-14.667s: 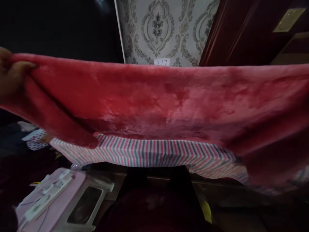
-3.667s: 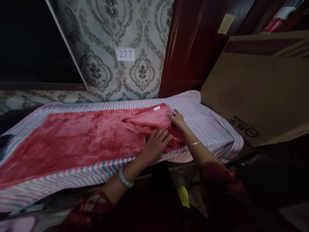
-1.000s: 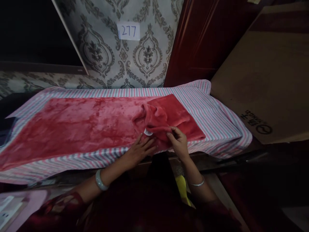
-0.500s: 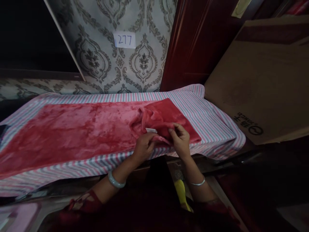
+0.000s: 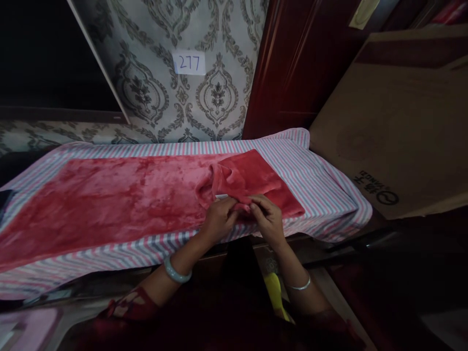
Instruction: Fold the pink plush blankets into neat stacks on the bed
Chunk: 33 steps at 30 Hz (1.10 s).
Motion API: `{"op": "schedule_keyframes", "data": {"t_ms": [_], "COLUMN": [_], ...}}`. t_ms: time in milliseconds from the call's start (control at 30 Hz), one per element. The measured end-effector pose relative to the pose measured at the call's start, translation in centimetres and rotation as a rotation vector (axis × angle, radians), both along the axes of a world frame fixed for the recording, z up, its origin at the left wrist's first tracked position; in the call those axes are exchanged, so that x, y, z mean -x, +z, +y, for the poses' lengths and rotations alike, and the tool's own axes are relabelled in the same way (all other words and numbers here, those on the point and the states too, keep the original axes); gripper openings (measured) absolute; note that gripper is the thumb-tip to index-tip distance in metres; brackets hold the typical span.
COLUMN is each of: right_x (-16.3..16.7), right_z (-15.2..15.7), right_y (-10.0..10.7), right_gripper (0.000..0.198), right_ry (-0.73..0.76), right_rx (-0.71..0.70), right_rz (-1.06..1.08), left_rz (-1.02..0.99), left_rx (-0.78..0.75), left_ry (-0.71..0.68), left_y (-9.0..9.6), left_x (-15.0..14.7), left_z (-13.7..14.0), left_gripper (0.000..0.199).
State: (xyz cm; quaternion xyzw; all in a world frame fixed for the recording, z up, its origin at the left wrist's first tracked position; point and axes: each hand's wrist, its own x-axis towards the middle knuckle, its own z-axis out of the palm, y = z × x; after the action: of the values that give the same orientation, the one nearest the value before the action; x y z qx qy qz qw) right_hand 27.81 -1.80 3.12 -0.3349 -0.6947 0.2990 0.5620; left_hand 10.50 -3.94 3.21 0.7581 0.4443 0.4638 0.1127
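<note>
A red plush blanket lies spread over a striped cloth, with its right end bunched and partly folded over. My left hand pinches the edge of the bunched part, and a small white label shows just above its fingers. Close beside it, my right hand grips the same edge between thumb and fingers. The fingertips of both hands almost meet on the fabric. The fingers partly cover the gathered edge.
A large cardboard box leans at the right, by a dark red door. At the upper left is a black screen. A yellow object lies below, near my right forearm. A paper marked 277 is on the wall.
My right hand has moved left and slightly down, bringing the blanket's edge against my left hand. The label is now more covered. The rest of the blanket lies as before.
</note>
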Motion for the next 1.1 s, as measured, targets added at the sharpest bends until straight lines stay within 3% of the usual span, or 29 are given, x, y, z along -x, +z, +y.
{"op": "schedule_keyframes", "data": {"t_ms": [167, 333, 400, 500, 567, 633, 733, 867, 1000, 1100], "right_x": [0.4, 0.2, -0.4, -1.4, -1.8, -2.0, -2.1, -3.0, -4.3, -4.4], "right_z": [0.0, 0.2, 0.1, -0.5, -1.0, -1.6, -2.2, -2.5, -2.5, -2.3], "right_y": [0.0, -0.2, 0.0, 0.8, 1.5, 2.0, 2.4, 2.6, 3.2, 3.3], "right_gripper": [0.03, 0.017, 0.015, 0.013, 0.013, 0.014, 0.018, 0.02, 0.019, 0.018], "right_ry": [0.051, -0.038, -0.088, -0.142, -0.159, -0.156, -0.127, -0.137, -0.177, -0.177], "right_rx": [-0.046, -0.102, -0.116, -0.154, -0.199, -0.257, -0.345, -0.394, -0.384, -0.382], "right_rz": [-0.063, -0.063, -0.039, -0.004, -0.009, -0.04, -0.101, -0.13, -0.099, -0.081], "left_rz": [-0.029, -0.081, -0.107, -0.126, -0.099, -0.043, 0.023, 0.005, -0.068, -0.082], "left_rx": [-0.017, -0.043, -0.071, -0.076, 0.034, 0.272, 0.568, 0.596, 0.579, 0.652], "left_ry": [-0.031, -0.124, -0.014, 0.278, 0.435, 0.505, 0.505, 0.503, 0.493, 0.436], "left_y": [0.3, 1.0, 1.2, 1.1, 1.0, 0.9, 1.1, 2.4, 4.1, 4.0], "left_x": [-0.2, 1.3, 3.0, 5.8, 7.3, 8.0, 8.2, 8.4, 9.5, 9.8], "left_z": [0.3, 0.0, 0.6, 3.4, 6.0, 8.6, 11.4, 13.4, 14.0, 13.7], "left_gripper": [0.016, 0.016, 0.017, 0.012, 0.024, 0.043, 0.035, 0.005, 0.017, 0.019]}}
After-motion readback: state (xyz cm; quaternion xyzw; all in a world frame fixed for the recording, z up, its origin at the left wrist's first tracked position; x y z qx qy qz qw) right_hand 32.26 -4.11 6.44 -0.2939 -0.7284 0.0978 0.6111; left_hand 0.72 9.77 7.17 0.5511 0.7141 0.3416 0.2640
